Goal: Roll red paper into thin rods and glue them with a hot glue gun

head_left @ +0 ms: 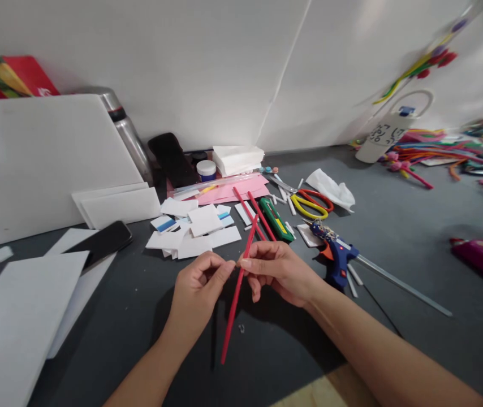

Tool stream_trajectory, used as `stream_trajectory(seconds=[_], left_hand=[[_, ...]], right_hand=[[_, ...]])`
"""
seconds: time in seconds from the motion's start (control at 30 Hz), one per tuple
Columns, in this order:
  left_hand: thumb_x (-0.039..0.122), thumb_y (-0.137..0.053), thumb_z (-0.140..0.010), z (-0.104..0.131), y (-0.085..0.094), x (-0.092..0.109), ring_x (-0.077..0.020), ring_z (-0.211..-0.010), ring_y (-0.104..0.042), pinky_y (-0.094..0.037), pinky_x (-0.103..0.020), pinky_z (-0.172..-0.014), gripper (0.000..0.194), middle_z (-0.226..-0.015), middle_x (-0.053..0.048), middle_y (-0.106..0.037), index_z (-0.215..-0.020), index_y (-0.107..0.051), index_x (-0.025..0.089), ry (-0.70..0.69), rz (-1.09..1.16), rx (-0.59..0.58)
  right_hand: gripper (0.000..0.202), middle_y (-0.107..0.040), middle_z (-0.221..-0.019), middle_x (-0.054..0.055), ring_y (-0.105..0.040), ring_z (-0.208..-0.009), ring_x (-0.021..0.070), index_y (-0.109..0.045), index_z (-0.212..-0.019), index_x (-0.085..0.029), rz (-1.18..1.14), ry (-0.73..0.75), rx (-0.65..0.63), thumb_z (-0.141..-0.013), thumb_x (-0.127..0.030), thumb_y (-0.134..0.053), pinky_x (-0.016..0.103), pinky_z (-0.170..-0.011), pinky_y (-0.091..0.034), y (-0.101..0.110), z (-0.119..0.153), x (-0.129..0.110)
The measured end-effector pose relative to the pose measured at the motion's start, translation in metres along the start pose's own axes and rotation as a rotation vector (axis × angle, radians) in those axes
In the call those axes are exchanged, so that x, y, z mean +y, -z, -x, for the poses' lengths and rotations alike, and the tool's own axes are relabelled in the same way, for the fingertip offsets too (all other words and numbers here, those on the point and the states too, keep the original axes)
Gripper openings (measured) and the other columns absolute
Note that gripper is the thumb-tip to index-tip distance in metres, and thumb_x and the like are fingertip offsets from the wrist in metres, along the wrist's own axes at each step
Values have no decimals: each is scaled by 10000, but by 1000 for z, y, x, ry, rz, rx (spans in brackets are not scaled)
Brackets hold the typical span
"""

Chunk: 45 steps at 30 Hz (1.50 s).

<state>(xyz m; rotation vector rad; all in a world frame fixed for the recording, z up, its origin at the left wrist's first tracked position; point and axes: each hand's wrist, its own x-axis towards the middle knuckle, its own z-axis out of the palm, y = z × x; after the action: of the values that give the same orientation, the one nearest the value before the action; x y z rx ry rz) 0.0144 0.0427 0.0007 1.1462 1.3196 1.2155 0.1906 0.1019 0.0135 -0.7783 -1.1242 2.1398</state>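
Observation:
My right hand [281, 270] pinches a long thin red stick [233, 314] between thumb and fingers. The stick slants over the dark table, its lower end toward me. Close beside it, on the left, my left hand [201, 282] is closed in a pinch, its fingertips almost meeting those of the right. What the left fingertips hold, if anything, is too small to make out. Two more red sticks [262, 216] lie just beyond my hands, next to a green box cutter [276, 219]. White card pieces [205, 220] are heaped beyond my left hand.
Right of my hands lie a blue glue gun [340, 257] with a clear glue stick [402, 285], scissors [311, 204] and crumpled tissue [332, 189]. Farther right are a purple glue gun [481, 257] and a white bottle [383, 138]. A phone [106, 240] and white boards [25, 316] lie left.

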Motion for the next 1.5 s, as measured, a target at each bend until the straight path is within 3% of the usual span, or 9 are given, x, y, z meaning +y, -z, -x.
stream_trajectory(seconds=[0.1, 0.23, 0.4, 0.5, 0.77, 1.03, 1.2, 1.4, 1.5], left_hand=[[482, -591, -896, 2, -2, 5, -43, -411, -324, -246, -188, -409, 357, -511, 60, -461, -733, -629, 166, 51, 69, -72], [449, -699, -817, 4, -5, 10, -35, -399, -360, -218, -175, -371, 311, -596, -2, -629, -753, -638, 151, 166, 104, -248], [416, -679, -839, 4, -5, 5, -26, -358, -329, -203, -158, -355, 271, -561, 2, -639, -799, -605, 159, 275, 207, -246], [398, -696, -830, 3, -4, 4, -21, -353, -332, -216, -153, -357, 263, -550, 11, -630, -789, -595, 158, 285, 209, -228], [410, -722, -799, 4, -7, 7, -19, -326, -327, -203, -157, -337, 306, -513, 8, -628, -747, -556, 158, 303, 185, -281], [385, -711, -814, 5, -6, 7, -8, -317, -310, -176, -154, -335, 288, -522, -2, -642, -744, -550, 156, 349, 211, -382], [374, -713, -814, 4, -5, 9, -9, -328, -315, -152, -156, -341, 276, -537, -15, -653, -743, -570, 149, 368, 258, -359], [372, -688, -839, 4, -1, 7, -12, -336, -318, -144, -163, -352, 244, -546, -18, -652, -821, -631, 135, 359, 298, -353], [372, -692, -831, 4, -2, 6, -13, -333, -321, -163, -167, -346, 246, -556, -15, -655, -804, -615, 140, 345, 280, -351]], right_hand=[[191, -647, -605, -10, -608, -452, 94, -676, -790, -123, -6, -3, 6, -794, -278, -787, 241, -490, -591, -1, 0, 2], [224, -647, -610, 0, -602, -459, 89, -690, -806, -117, 2, -10, 30, -812, -327, -769, 216, -476, -576, -3, -1, 0], [352, -628, -738, 3, -593, -492, 93, -674, -902, -144, 51, 23, 105, -867, -494, -664, 256, -470, -588, -3, -1, -3], [399, -590, -644, -19, -588, -470, 109, -614, -832, -161, 221, 49, 151, -885, -557, -604, 244, -438, -549, -6, -1, 0], [440, -427, -453, -71, -415, -386, 64, -472, -627, -199, 673, 226, 197, -943, -495, -550, 188, -391, -300, -15, 6, 0], [404, -388, -431, -80, -321, -306, 53, -517, -631, -193, 397, 244, 326, -921, -463, -594, 198, -318, -207, -4, 6, -7], [312, -471, -554, -55, -426, -392, 66, -577, -675, -186, 173, 387, 485, -866, -415, -668, 187, -355, -330, 8, 4, -20], [267, -602, -687, -30, -517, -490, 80, -673, -989, -188, 222, 222, 301, -797, -357, -751, 180, -407, -417, 2, 3, -14], [278, -517, -528, -81, -413, -402, 54, -669, -886, -171, 226, 45, 164, -757, -384, -791, 162, -358, -374, -3, 2, -6]])
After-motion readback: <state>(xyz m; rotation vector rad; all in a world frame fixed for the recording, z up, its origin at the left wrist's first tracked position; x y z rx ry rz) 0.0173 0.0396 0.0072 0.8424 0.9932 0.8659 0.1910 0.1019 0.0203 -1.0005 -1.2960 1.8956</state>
